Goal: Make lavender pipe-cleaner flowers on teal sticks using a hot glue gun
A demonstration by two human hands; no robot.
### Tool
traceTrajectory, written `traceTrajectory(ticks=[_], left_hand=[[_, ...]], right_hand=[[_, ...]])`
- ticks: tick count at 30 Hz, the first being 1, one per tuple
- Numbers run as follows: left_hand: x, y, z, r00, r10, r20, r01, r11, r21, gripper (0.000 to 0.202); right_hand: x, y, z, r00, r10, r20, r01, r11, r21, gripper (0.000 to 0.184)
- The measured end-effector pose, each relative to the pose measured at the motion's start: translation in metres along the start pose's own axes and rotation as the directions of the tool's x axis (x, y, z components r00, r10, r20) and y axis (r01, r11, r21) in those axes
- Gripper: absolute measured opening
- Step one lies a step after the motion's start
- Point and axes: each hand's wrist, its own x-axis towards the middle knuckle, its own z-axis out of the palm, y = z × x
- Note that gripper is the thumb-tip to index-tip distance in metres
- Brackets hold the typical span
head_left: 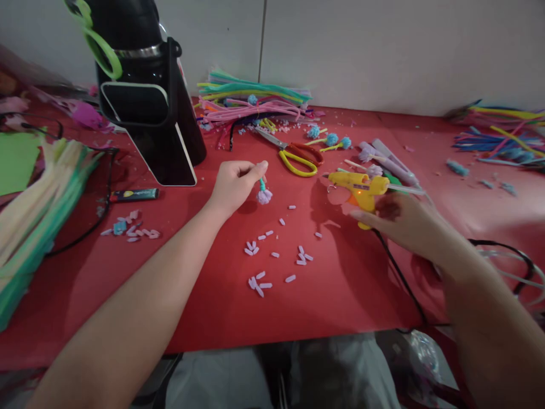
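My left hand (235,183) is closed in a pinch on a small pipe-cleaner flower (263,193), teal stem up and lilac tuft hanging down, just above the red table (191,307). My right hand (402,218) reaches toward a yellow glue gun (357,186) lying on the table, fingers stretched out and touching or just short of its handle. Several short lilac pipe-cleaner bits (272,258) lie scattered between my arms.
Yellow-and-red scissors (298,156) lie behind the flower. A black bottle and stand (149,96) sits at back left. Pipe-cleaner bundles (251,99) line the back wall, left edge (34,210) and right (502,136). Finished pom flowers (330,139) and a black cord (404,278) lie nearby.
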Motion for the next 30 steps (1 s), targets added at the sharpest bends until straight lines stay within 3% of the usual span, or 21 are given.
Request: traceTrajectory(ticks=[2, 3, 6, 8, 11, 14, 19, 24, 26, 30], left_hand=[[0.0, 0.0, 0.001, 1.0, 0.0, -0.001, 0.0, 1.0, -0.008, 0.048], [0.0, 0.001, 0.001, 1.0, 0.001, 0.002, -0.001, 1.0, -0.011, 0.048], [-0.001, 0.002, 0.002, 1.0, 0.004, 0.018, -0.004, 1.0, -0.014, 0.046], [-0.002, 0.002, 0.002, 1.0, 0.001, 0.02, -0.001, 1.0, -0.009, 0.043], [-0.003, 0.001, 0.001, 1.0, 0.003, 0.013, -0.003, 1.0, -0.006, 0.042], [-0.003, 0.001, 0.001, 1.0, 0.012, 0.022, -0.012, 1.0, 0.0, 0.044], [-0.003, 0.0, 0.002, 0.999, 0.025, 0.033, -0.025, 0.999, 0.021, 0.048], [-0.003, 0.001, 0.002, 0.999, 0.015, 0.032, -0.016, 0.998, 0.056, 0.047], [-0.003, 0.002, 0.002, 1.0, 0.015, 0.027, -0.017, 0.998, 0.068, 0.048], [-0.003, 0.002, 0.002, 1.0, 0.001, 0.03, -0.002, 0.999, 0.054, 0.046]], right_hand=[[-0.014, -0.002, -0.012, 0.988, 0.126, 0.091, -0.104, 0.97, -0.22, 0.052], [-0.02, -0.009, -0.015, 0.976, 0.124, 0.178, -0.088, 0.976, -0.2, 0.05], [-0.022, -0.044, -0.004, 0.897, -0.153, 0.415, 0.118, 0.987, 0.108, 0.035], [-0.011, -0.072, 0.018, 0.846, -0.264, 0.463, 0.208, 0.964, 0.169, 0.024], [0.013, -0.101, 0.053, 0.837, -0.303, 0.457, 0.28, 0.953, 0.119, 0.015], [0.024, -0.109, 0.073, 0.825, -0.298, 0.48, 0.313, 0.948, 0.051, 0.016], [0.02, -0.103, 0.073, 0.852, -0.345, 0.394, 0.32, 0.938, 0.13, 0.012], [0.02, -0.09, 0.075, 0.911, -0.307, 0.277, 0.192, 0.907, 0.374, 0.009], [0.022, -0.084, 0.078, 0.925, -0.298, 0.236, 0.171, 0.882, 0.44, 0.019], [0.025, -0.077, 0.077, 0.922, -0.343, 0.18, 0.259, 0.891, 0.372, 0.015]])
